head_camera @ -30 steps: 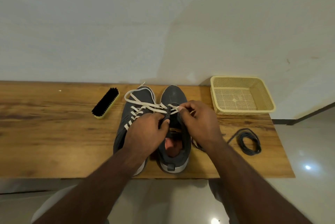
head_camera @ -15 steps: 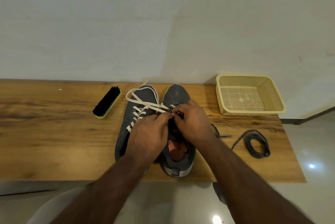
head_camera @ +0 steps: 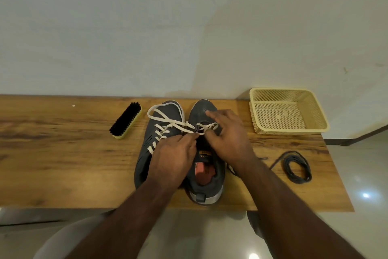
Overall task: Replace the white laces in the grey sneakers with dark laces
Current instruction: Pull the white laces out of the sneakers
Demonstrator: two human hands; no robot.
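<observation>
Two grey sneakers side by side in the middle of the wooden table [head_camera: 63, 164], both with toes pointing away toward the wall and heels at the near edge, so their long axes run front to back. The left sneaker [head_camera: 165, 116] has its white lace [head_camera: 159, 115] threaded through the eyelets, with a big loose loop lying over the toe. The right sneaker [head_camera: 206, 183] is the one being worked on; you can see the orange insole down inside it.

The left hand [head_camera: 173, 158] sits over the gap between the two shoes, fingertips pinched together on what looks like a lace end right at the upper eyelets of the right shoe. The right hand [head_camera: 227, 139] is over the right shoe's tongue area, index finger stretched out toward the toe, the other fingers curled in around a white lace strand [head_camera: 206, 126] that crosses the eyelets. So the lace lies just ahead of both grips, between the two sets of fingertips.

One coil of dark lace [head_camera: 298, 167] lies on the table to the right of the shoes, well apart from both hands, one end trailing back toward the right sneaker. One shoe brush [head_camera: 126, 120] with black bristles lies left of the shoes, angled. One cream plastic basket [head_camera: 315, 109] sits at the far right corner.
</observation>
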